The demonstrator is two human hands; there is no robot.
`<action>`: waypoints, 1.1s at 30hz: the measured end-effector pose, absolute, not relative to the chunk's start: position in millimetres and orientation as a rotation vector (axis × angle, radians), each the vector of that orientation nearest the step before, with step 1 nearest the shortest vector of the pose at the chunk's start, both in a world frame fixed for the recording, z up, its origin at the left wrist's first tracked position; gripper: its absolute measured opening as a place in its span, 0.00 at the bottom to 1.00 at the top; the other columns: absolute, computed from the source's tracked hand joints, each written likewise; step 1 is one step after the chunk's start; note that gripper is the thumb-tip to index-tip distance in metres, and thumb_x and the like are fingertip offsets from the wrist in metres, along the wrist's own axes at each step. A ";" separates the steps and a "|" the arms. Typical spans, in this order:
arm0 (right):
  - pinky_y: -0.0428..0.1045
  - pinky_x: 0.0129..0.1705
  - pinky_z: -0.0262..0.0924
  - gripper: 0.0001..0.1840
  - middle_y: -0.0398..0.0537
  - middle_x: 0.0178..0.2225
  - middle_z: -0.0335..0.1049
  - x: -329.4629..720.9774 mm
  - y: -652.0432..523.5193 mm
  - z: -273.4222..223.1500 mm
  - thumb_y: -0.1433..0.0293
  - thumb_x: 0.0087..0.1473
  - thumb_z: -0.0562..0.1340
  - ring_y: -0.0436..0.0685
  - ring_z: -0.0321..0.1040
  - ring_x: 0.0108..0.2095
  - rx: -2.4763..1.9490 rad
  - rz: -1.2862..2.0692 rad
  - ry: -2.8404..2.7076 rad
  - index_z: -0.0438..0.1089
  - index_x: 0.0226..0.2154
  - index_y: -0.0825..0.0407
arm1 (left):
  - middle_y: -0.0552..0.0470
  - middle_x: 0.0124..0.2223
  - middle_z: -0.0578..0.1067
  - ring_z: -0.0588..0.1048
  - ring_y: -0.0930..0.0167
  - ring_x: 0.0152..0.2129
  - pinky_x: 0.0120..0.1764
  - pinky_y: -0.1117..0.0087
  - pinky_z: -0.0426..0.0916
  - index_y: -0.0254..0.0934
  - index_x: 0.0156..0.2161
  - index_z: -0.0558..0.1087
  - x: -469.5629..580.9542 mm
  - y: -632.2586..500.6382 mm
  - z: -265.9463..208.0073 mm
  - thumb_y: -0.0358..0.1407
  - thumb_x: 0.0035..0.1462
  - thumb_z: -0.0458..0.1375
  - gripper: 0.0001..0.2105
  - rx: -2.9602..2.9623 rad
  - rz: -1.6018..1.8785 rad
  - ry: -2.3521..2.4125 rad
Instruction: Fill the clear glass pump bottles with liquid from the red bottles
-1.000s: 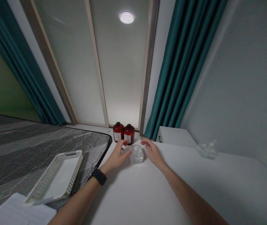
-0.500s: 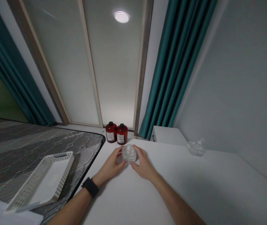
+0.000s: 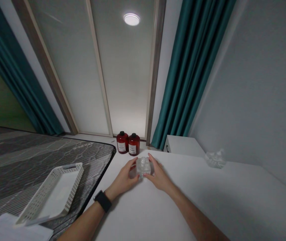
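A small, clear, squarish glass container [image 3: 143, 167] with a rounded top sits at the white table's far side, between my two hands. My left hand [image 3: 125, 177] curves around its left side, thumb at the near corner and fingers behind. On the opposite side, my right hand [image 3: 160, 175] grips it with the thumb in front and the fingertips at the far edge. Just beyond stand two dark red bottles with black caps, the left bottle [image 3: 122, 143] and the right bottle [image 3: 134, 145]. Exactly what kind of container it is, I cannot make out.
A white perforated basket [image 3: 74, 187] rests on the grey patterned mattress [image 3: 45, 150] at left, with white paper [image 3: 14, 231] near it. Crumpled clear plastic [image 3: 215, 159] lies at the table's right back, by the wall. A white cabinet [image 3: 183, 144] stands behind the table [image 3: 145, 214].
The whole view has shifted slightly, so things appear a little farther right. Both hands keep their hold on the glass container, which has moved slightly right and nearer, if at all.
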State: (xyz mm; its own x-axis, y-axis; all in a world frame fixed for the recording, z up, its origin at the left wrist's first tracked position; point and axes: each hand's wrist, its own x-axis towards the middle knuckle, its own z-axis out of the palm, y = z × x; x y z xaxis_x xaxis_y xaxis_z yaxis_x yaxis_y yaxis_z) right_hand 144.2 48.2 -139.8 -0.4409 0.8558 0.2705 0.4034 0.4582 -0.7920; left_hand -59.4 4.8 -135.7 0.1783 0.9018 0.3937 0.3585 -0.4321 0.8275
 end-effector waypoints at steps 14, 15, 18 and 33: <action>0.61 0.60 0.57 0.51 0.51 0.56 0.63 189.0 31.2 -120.7 0.75 0.45 0.70 0.62 0.63 0.56 -0.991 1.003 -1.904 0.49 0.67 0.42 | 0.38 0.60 0.69 0.71 0.59 0.55 0.58 0.50 0.69 0.35 0.60 0.62 -21.4 -7.5 -106.4 0.26 0.51 0.62 0.30 1.769 1.095 1.066; 0.60 0.58 0.58 0.51 0.52 0.56 0.63 193.9 28.4 -119.6 0.75 0.45 0.69 0.61 0.64 0.55 -0.994 1.024 -1.885 0.49 0.67 0.42 | 0.38 0.60 0.69 0.71 0.59 0.55 0.57 0.50 0.69 0.35 0.59 0.62 -17.1 -7.9 -104.6 0.26 0.51 0.62 0.30 1.764 1.080 1.050; 0.59 0.55 0.62 0.50 0.52 0.56 0.62 209.3 21.3 -118.3 0.74 0.46 0.69 0.59 0.66 0.50 -1.016 1.088 -1.822 0.49 0.67 0.43 | 0.39 0.59 0.69 0.71 0.59 0.55 0.58 0.50 0.68 0.35 0.59 0.62 -3.4 -7.8 -99.0 0.25 0.50 0.61 0.30 1.763 1.031 1.004; 0.59 0.58 0.62 0.44 0.53 0.60 0.60 307.3 14.3 -133.5 0.74 0.48 0.67 0.62 0.61 0.59 -1.054 0.917 -1.826 0.53 0.65 0.44 | 0.37 0.59 0.66 0.69 0.57 0.56 0.59 0.50 0.67 0.34 0.61 0.60 84.4 23.1 -108.1 0.25 0.49 0.62 0.32 1.887 0.851 0.802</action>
